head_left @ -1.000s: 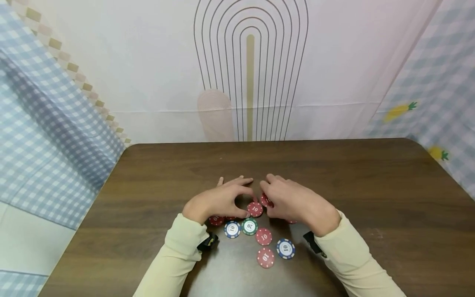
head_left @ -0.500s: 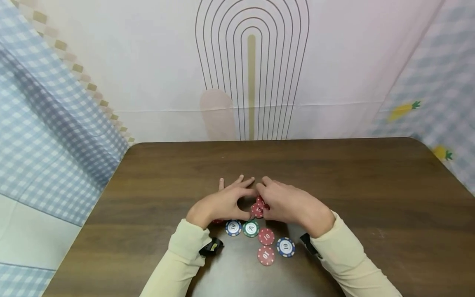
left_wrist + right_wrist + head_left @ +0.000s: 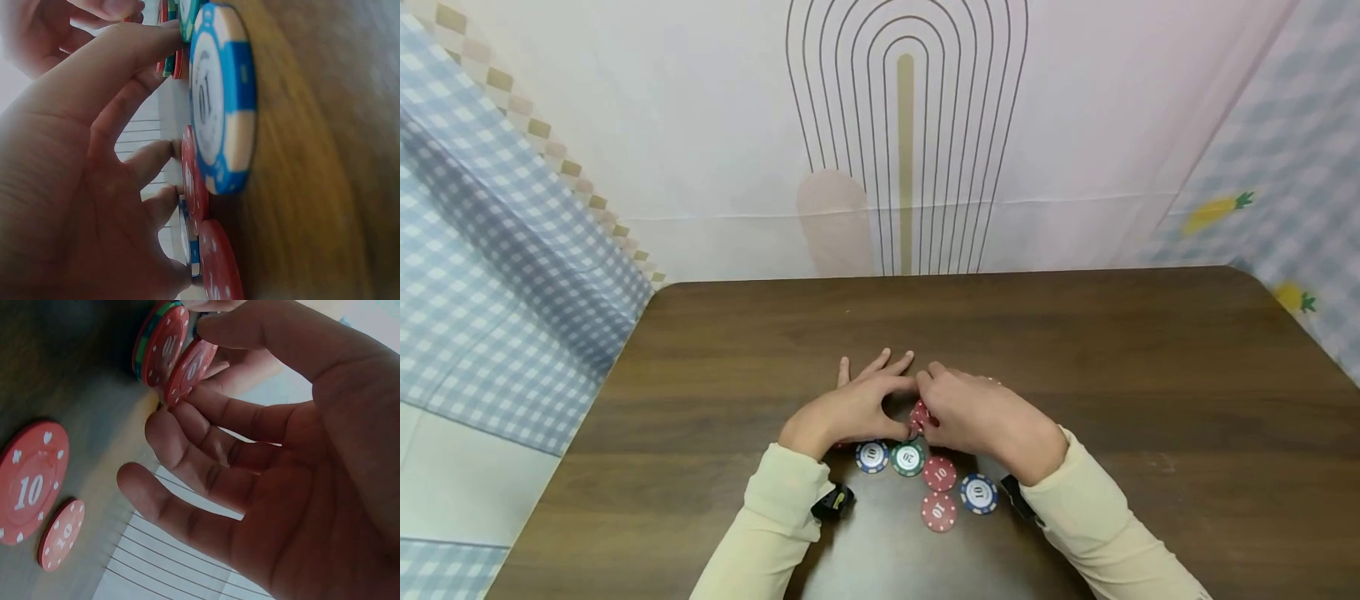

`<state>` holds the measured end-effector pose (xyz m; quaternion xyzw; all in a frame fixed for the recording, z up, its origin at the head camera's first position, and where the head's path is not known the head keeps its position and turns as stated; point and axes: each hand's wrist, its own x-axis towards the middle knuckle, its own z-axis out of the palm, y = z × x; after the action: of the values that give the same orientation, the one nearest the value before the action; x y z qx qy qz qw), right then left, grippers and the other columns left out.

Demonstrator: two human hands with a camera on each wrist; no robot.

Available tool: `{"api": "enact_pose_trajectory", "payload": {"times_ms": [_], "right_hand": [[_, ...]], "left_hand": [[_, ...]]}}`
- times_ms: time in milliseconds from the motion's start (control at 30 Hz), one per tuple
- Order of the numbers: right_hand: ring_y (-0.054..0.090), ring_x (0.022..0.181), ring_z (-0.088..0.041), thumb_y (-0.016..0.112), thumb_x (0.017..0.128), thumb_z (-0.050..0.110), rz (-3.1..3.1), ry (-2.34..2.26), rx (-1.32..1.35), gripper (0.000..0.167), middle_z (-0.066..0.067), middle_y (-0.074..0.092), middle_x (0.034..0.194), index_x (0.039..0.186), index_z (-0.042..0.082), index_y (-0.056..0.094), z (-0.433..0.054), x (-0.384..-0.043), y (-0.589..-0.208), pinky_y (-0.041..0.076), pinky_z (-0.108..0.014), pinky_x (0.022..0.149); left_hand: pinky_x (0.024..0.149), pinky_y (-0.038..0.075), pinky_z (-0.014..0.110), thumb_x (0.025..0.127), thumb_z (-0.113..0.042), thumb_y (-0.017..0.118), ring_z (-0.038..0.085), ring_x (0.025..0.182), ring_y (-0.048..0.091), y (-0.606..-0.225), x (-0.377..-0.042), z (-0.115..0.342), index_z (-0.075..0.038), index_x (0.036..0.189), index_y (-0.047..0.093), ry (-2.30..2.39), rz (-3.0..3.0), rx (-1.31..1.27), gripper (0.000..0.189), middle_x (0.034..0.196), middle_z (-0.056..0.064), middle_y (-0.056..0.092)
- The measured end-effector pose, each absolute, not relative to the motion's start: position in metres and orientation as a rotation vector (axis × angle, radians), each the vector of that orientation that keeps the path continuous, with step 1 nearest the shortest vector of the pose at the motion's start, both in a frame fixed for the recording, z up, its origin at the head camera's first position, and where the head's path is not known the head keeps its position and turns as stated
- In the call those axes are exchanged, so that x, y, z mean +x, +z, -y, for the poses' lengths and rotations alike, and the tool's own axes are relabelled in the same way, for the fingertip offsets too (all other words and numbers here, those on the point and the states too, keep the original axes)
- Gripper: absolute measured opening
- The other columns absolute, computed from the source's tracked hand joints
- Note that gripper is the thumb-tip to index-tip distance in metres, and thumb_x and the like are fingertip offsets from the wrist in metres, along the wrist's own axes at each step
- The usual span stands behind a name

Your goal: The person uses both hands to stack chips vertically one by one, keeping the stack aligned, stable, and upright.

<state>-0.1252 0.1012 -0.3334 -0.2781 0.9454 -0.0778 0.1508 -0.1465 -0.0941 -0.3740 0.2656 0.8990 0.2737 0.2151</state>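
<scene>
My left hand (image 3: 857, 408) rests at the middle of the table, its thumb and index finger curved round a small stack of poker chips (image 3: 164, 347). Red and green edges show in this stack, with a red 10 chip on top. From the right, my right hand (image 3: 981, 412) pinches a red poker chip (image 3: 191, 370) between thumb and fingers. That chip is tilted against the stack's top; whether it lies flat anywhere is hidden. Its other fingers are spread loosely. In the left wrist view, a blue chip (image 3: 209, 106) and red chips (image 3: 195, 181) lie beside the left hand.
Nearer the body lie a blue chip (image 3: 872, 457), a green 20 chip (image 3: 907, 458), two red 10 chips (image 3: 940, 473) and another blue chip (image 3: 979, 494). More red chips (image 3: 31, 481) lie under the right hand. A patterned cloth (image 3: 730, 150) hangs behind the brown table (image 3: 1075, 333).
My right hand has moved left with the red chip, bringing it over the stack by my left fingertips. The left hand has stayed nearly in place, and the loose chips lie as before.
</scene>
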Motion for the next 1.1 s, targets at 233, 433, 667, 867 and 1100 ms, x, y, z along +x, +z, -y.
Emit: {"api": "enact_pose_trajectory", "payload": {"times_ms": [233, 433, 667, 867, 1100], "right_hand": [[0.066, 0.093, -0.025, 0.075, 0.095, 0.021, -2.739, -0.210, -0.816, 0.037, -0.015, 0.067, 0.114, 0.120, -0.005, 0.065, -0.096, -0.124, -0.337, 0.060, -0.050, 0.081], [0.064, 0.089, -0.021, 0.077, 0.097, 0.023, -2.750, -0.234, -0.846, 0.030, -0.011, 0.068, 0.107, 0.113, 0.000, 0.068, -0.101, -0.124, -0.334, 0.059, -0.046, 0.079], [0.062, 0.085, -0.018, 0.077, 0.098, 0.025, -2.758, -0.190, -0.830, 0.025, -0.007, 0.065, 0.099, 0.107, 0.004, 0.068, -0.115, -0.128, -0.322, 0.058, -0.041, 0.079], [0.059, 0.080, -0.018, 0.074, 0.100, 0.026, -2.782, -0.132, -0.812, 0.024, -0.008, 0.062, 0.099, 0.108, 0.005, 0.067, -0.124, -0.133, -0.314, 0.056, -0.037, 0.071], [0.055, 0.076, -0.017, 0.074, 0.100, 0.027, -2.764, -0.152, -0.813, 0.021, -0.005, 0.059, 0.092, 0.101, 0.008, 0.065, -0.126, -0.130, -0.313, 0.051, -0.034, 0.066]], "left_hand": [[0.119, -0.019, 0.069, 0.090, -0.025, 0.082, 0.026, 0.163, 0.001, -0.373, -0.145, 0.096, -0.031, 0.155, 0.055, 0.777, -2.492, 0.703, 0.070, 0.175, -0.003, 0.020], [0.119, -0.017, 0.071, 0.087, -0.022, 0.082, 0.027, 0.163, 0.002, -0.373, -0.144, 0.096, -0.028, 0.148, 0.063, 0.805, -2.498, 0.714, 0.064, 0.174, -0.001, 0.023], [0.117, -0.014, 0.075, 0.088, -0.026, 0.083, 0.029, 0.163, 0.003, -0.372, -0.146, 0.090, -0.032, 0.137, 0.068, 0.756, -2.513, 0.727, 0.051, 0.175, 0.000, 0.022], [0.118, 0.008, 0.080, 0.091, -0.032, 0.081, 0.032, 0.161, 0.019, -0.360, -0.148, 0.076, -0.034, 0.129, 0.068, 0.513, -2.593, 0.794, 0.040, 0.172, 0.003, 0.031], [0.106, 0.050, 0.052, 0.090, -0.039, 0.084, 0.019, 0.117, 0.064, -0.351, -0.138, 0.064, -0.021, 0.127, 0.072, 0.168, -2.732, 1.041, 0.042, 0.127, 0.000, 0.067]]}}
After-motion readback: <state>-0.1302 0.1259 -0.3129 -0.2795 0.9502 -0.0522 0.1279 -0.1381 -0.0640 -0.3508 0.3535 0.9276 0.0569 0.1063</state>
